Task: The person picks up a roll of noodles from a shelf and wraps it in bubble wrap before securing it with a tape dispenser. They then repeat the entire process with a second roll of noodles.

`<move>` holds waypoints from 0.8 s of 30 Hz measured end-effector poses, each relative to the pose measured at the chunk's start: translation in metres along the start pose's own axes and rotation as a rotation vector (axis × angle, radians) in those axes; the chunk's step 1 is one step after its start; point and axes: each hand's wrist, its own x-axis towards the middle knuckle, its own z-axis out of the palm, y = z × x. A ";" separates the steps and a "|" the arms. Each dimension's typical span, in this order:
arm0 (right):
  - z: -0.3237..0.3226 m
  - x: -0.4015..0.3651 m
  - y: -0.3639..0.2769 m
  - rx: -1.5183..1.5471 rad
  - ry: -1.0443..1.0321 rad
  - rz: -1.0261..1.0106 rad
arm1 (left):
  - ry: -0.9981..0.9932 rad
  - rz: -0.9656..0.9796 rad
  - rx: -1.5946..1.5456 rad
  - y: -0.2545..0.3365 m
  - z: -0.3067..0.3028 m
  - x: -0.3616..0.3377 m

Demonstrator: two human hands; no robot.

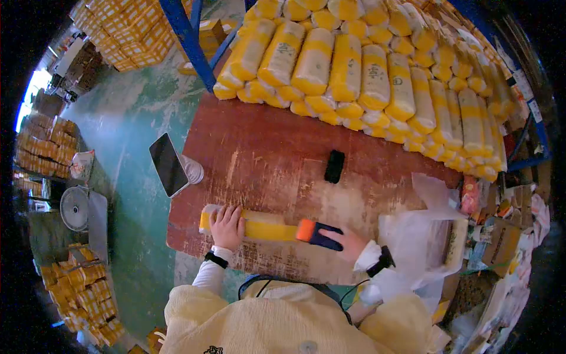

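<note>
A long yellow-and-white wrapped pack (262, 225) lies along the near edge of the worn reddish table (259, 153). My left hand (227, 226) presses down on its left part, fingers spread over the wrapper. My right hand (348, 243) grips an orange-and-dark-blue hand tool (317, 232) held against the pack's right end. Both wrists carry black bands.
A large stack of similar yellow packs (377, 76) fills the table's far side. A small black object (334, 166) lies mid-table. A phone (168, 164) stands at the left edge beside a clear cup (192, 170). Loose plastic bags (421, 233) sit at right; a blue rack post (188, 41) stands behind.
</note>
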 end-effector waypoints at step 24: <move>-0.049 -0.040 -0.078 0.148 0.108 -0.158 | -0.462 0.114 -1.012 0.044 -0.121 0.010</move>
